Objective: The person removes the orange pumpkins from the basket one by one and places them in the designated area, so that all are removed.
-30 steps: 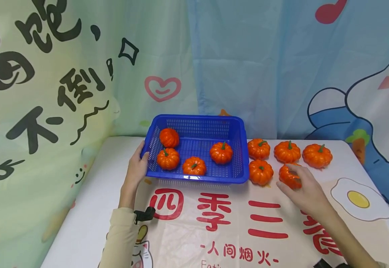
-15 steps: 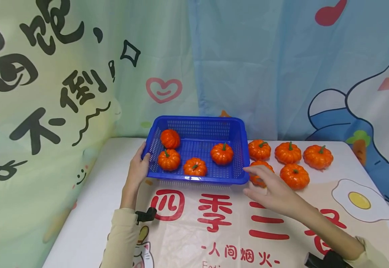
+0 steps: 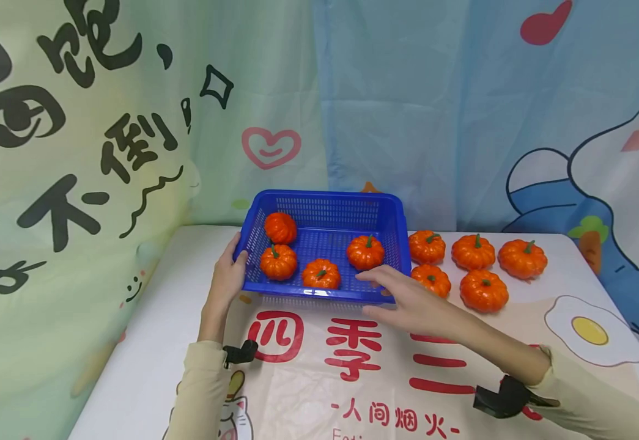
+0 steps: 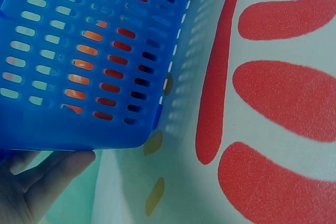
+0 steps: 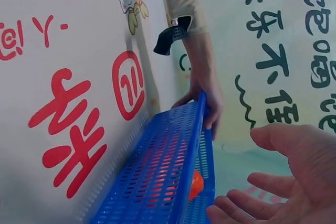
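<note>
A blue plastic basket with slotted walls stands toward the back of the table. Inside lie several small orange pumpkins, one at the back left, one at the front middle and one on the right. My left hand grips the basket's left end, its fingers partly hidden behind the rim. My right hand hovers at the basket's front right corner with fingers apart and nothing in them. The right wrist view shows this right hand with an open palm beside the basket.
Right of the basket, more pumpkins stand in two rows, such as a back one and a front one. A printed cloth with red characters covers the table's front. A patterned curtain hangs directly behind the table.
My right hand has let go of a pumpkin at the front of the right group and moved left to the basket's front right corner. The left hand keeps its place.
</note>
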{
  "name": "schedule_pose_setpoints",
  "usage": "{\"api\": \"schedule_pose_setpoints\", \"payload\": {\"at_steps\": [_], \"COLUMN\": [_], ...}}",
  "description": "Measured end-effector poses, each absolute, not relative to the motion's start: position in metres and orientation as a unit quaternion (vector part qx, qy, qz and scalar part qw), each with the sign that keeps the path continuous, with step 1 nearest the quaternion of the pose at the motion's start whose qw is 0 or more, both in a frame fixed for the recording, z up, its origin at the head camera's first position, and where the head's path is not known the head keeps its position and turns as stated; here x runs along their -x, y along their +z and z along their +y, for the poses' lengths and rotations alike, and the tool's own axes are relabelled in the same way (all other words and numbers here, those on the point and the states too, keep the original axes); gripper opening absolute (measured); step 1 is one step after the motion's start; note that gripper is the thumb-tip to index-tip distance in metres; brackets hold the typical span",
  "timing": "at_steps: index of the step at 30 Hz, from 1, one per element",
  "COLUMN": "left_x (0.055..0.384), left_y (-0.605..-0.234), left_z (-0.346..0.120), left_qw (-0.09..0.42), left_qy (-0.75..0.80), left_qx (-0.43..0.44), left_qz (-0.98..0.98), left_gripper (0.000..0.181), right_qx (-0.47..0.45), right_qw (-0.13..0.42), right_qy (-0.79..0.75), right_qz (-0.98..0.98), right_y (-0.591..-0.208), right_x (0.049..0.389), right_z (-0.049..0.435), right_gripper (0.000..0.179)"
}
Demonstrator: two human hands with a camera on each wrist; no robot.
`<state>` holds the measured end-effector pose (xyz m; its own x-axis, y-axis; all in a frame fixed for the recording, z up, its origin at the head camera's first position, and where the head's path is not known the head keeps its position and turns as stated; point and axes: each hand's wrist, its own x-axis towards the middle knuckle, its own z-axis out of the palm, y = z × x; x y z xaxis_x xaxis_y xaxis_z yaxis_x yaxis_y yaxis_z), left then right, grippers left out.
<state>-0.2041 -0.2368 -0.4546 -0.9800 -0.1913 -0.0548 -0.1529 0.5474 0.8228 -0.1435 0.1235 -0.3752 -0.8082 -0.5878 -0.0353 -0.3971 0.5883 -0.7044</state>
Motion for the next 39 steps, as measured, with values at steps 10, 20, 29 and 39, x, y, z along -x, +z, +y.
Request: {"api": "schedule_pose_setpoints", "payload": {"at_steps": [10, 20, 29, 39], "left_x": [0.206, 0.208, 0.212, 0.206], "left_y": [-0.454, -0.453, -0.452, -0.454], "left_z": [-0.241, -0.246, -0.242, -0.235], "left_qw": [0.023, 0.025, 0.031, 0.025], "left_qy": [-0.464, -0.464, -0.463, -0.469], "left_qx": [-0.095, -0.094, -0.088, -0.097], "left_qz": [-0.88, -0.88, -0.881, -0.877], "left_gripper": [0.055, 0.055, 0.055, 0.055], "right_qx": [0.317, 0.337, 0.31, 0.226], "right_qw": [0.161, 0.18, 0.196, 0.204], "right_qy": [-0.339, -0.26, -0.19, -0.207], "right_qz": [0.871, 0.887, 0.911, 0.93], "right_y": [-0.382, -0.369, -0.39, -0.418], "right_x": [0.17, 0.255, 0.32, 0.343], "right_z": [0.086, 0.015, -0.049, -0.087], "right_gripper": [0.054, 0.056, 0.057, 0.063]}}
